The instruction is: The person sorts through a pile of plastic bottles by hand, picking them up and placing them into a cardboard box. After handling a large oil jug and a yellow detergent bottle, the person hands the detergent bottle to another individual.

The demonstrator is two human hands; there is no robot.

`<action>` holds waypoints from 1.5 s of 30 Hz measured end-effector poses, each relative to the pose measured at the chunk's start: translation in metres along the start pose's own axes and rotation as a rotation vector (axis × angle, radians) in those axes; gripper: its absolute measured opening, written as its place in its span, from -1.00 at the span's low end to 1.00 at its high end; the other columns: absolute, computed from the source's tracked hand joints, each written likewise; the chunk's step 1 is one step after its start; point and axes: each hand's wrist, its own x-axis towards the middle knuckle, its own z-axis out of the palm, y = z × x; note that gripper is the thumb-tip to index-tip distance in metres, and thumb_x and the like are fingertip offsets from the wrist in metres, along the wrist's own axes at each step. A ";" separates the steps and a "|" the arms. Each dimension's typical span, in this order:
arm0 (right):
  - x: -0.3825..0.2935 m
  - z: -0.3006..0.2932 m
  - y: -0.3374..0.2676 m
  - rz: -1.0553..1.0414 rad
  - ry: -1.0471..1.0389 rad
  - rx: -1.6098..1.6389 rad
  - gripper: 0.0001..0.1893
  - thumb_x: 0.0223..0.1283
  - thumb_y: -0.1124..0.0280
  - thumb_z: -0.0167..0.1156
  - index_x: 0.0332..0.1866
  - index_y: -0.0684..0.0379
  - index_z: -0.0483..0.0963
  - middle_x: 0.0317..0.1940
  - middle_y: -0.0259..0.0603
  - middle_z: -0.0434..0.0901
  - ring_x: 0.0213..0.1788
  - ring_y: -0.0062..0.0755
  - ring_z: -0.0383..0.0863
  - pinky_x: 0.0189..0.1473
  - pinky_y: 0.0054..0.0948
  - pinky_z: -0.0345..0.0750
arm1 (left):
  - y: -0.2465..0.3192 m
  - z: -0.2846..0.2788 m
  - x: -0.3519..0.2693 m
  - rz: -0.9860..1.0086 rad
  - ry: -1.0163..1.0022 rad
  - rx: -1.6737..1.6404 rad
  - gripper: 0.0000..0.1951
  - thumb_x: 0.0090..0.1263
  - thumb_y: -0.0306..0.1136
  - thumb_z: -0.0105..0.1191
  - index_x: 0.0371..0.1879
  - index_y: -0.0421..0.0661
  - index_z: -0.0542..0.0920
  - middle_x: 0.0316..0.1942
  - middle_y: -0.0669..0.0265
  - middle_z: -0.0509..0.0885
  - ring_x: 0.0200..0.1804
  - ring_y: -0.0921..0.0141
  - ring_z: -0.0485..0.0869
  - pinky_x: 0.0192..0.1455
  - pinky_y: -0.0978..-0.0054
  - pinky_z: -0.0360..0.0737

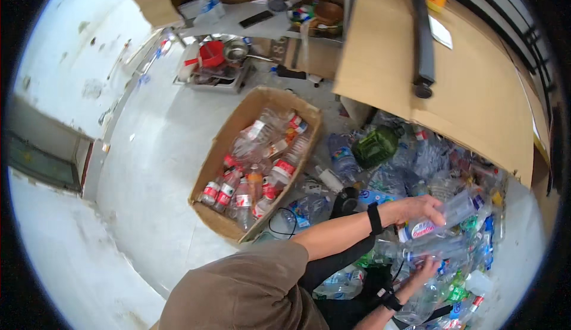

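My left hand (419,209) is closed over a transparent plastic bottle (459,208) above a heap of bottles. My right hand (424,267), lower in the picture, has its fingers around another transparent bottle (441,244), which lies roughly alongside the first. A label with pink writing (421,228) shows just below the left hand; I cannot tell which bottle it belongs to. Around both hands spreads the heap of loose plastic bottles (428,156), with a large green bottle (378,147) near its top. Green-labelled and blue-labelled bottles lie close to the right hand.
A cardboard box (214,147) holding red-labelled bottles stands left of my arm. A large cardboard sheet (379,62) overhangs the heap, with a dark bar (421,31) on it. Farther back are a metal tray (218,87) with a red pan (211,54) and a shelf (232,13) bearing a phone.
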 end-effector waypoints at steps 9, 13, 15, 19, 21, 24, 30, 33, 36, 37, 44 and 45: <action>-0.131 0.163 -0.088 -0.416 -0.794 -0.312 -0.41 0.33 0.47 0.00 0.46 0.30 0.11 0.17 -0.04 0.49 0.10 -0.26 0.52 0.20 -0.29 0.43 | 0.041 -0.024 -0.234 0.294 -0.019 0.023 -0.30 0.08 -0.08 0.33 0.21 -0.20 0.52 0.16 0.29 0.56 0.17 0.38 0.51 0.29 0.44 0.39; -0.205 0.218 -0.072 -0.315 -1.140 -0.591 -0.37 0.35 0.33 0.05 0.46 0.33 0.08 0.18 0.18 0.49 0.15 0.01 0.58 0.20 -0.23 0.46 | 0.016 -0.072 -0.344 0.233 0.239 0.063 -0.24 0.04 -0.05 0.37 0.23 -0.20 0.50 0.16 0.28 0.57 0.19 0.38 0.51 0.31 0.43 0.38; -0.204 0.217 -0.031 -0.316 -1.280 -0.676 -0.31 0.36 0.23 0.08 0.48 0.33 0.05 0.21 0.22 0.46 0.15 0.11 0.57 0.17 -0.23 0.48 | -0.002 -0.095 -0.380 0.178 0.382 0.038 -0.20 0.03 -0.02 0.39 0.25 -0.21 0.48 0.17 0.27 0.57 0.19 0.37 0.52 0.32 0.39 0.38; -0.219 0.208 -0.036 -0.393 -1.378 -0.657 -0.26 0.25 0.40 0.21 0.49 0.30 0.07 0.26 0.05 0.45 0.13 -0.21 0.59 0.05 -0.35 0.55 | -0.037 -0.175 -0.415 -0.031 0.775 0.347 -0.13 0.04 0.11 0.36 0.28 -0.23 0.46 0.23 0.12 0.54 0.29 0.28 0.47 0.36 0.32 0.34; -0.216 0.189 -0.045 -0.345 -1.352 -0.684 -0.28 0.23 0.42 0.22 0.47 0.30 0.12 0.25 0.05 0.47 0.12 -0.19 0.59 0.07 -0.34 0.54 | -0.045 -0.213 -0.398 -0.101 0.945 0.593 -0.13 0.06 0.17 0.32 0.28 -0.21 0.47 0.25 0.06 0.53 0.32 0.24 0.45 0.37 0.27 0.33; -0.212 0.153 -0.060 -0.295 -1.284 -0.741 -0.34 0.25 0.37 0.23 0.43 0.31 0.19 0.25 0.11 0.45 0.16 -0.04 0.55 0.13 -0.26 0.51 | -0.007 -0.249 -0.344 -0.152 0.948 0.816 0.02 -0.04 0.36 0.28 0.35 -0.16 0.42 0.28 -0.10 0.48 0.41 0.06 0.33 0.37 0.14 0.34; -0.221 0.091 -0.068 -0.291 -1.031 -0.740 -0.40 0.14 0.49 0.26 0.33 0.32 0.32 0.18 0.07 0.50 0.12 -0.14 0.59 0.16 -0.32 0.50 | -0.005 -0.296 -0.259 -0.467 1.150 1.105 0.05 -0.05 0.51 0.16 0.42 0.06 0.37 0.56 -0.11 -0.28 0.52 -0.28 -0.19 0.48 -0.26 -0.13; -0.237 0.076 -0.084 -0.253 -0.943 -0.767 -0.42 0.14 0.50 0.25 0.31 0.33 0.34 0.17 0.07 0.51 0.08 -0.13 0.61 0.12 -0.32 0.53 | -0.015 -0.298 -0.258 -0.436 1.246 1.069 -0.07 -0.01 0.45 0.16 0.40 0.26 0.40 0.57 -0.08 -0.30 0.50 -0.33 -0.16 0.50 -0.24 -0.14; -0.237 0.055 -0.077 -0.251 -0.928 -0.747 -0.44 0.12 0.49 0.27 0.28 0.32 0.37 0.11 0.07 0.55 0.04 -0.13 0.64 0.05 -0.30 0.56 | -0.044 -0.302 -0.279 -0.282 1.287 1.151 -0.20 0.01 0.19 0.22 0.35 0.27 0.45 0.55 -0.12 -0.18 0.51 -0.26 -0.05 0.50 -0.17 -0.02; -0.236 0.051 -0.078 -0.243 -0.924 -0.741 -0.44 0.12 0.49 0.27 0.28 0.32 0.37 0.11 0.07 0.55 0.04 -0.13 0.64 0.05 -0.30 0.56 | -0.048 -0.296 -0.285 -0.146 1.293 1.136 -0.23 0.00 0.05 0.22 0.35 0.24 0.45 0.54 -0.16 -0.10 0.51 -0.24 -0.03 0.51 -0.15 -0.02; -0.226 0.016 -0.098 -0.279 -0.985 -0.935 -0.52 0.12 0.43 0.27 0.19 0.29 0.46 0.01 0.08 0.60 0.01 0.03 0.64 -0.04 -0.26 0.60 | -0.090 -0.253 -0.332 -0.054 1.235 1.056 -0.13 0.00 -0.12 0.27 0.35 -0.24 0.30 0.43 -0.28 0.14 0.49 -0.09 0.12 0.49 0.12 0.17; -0.212 -0.010 -0.082 -0.393 -1.022 -1.013 -0.46 0.18 0.38 0.26 0.26 0.32 0.37 0.13 0.15 0.52 0.13 0.11 0.56 0.14 -0.21 0.54 | -0.091 -0.248 -0.331 -0.007 1.201 1.048 -0.14 0.02 -0.13 0.28 0.35 -0.25 0.29 0.39 -0.25 0.21 0.47 -0.07 0.18 0.48 0.13 0.20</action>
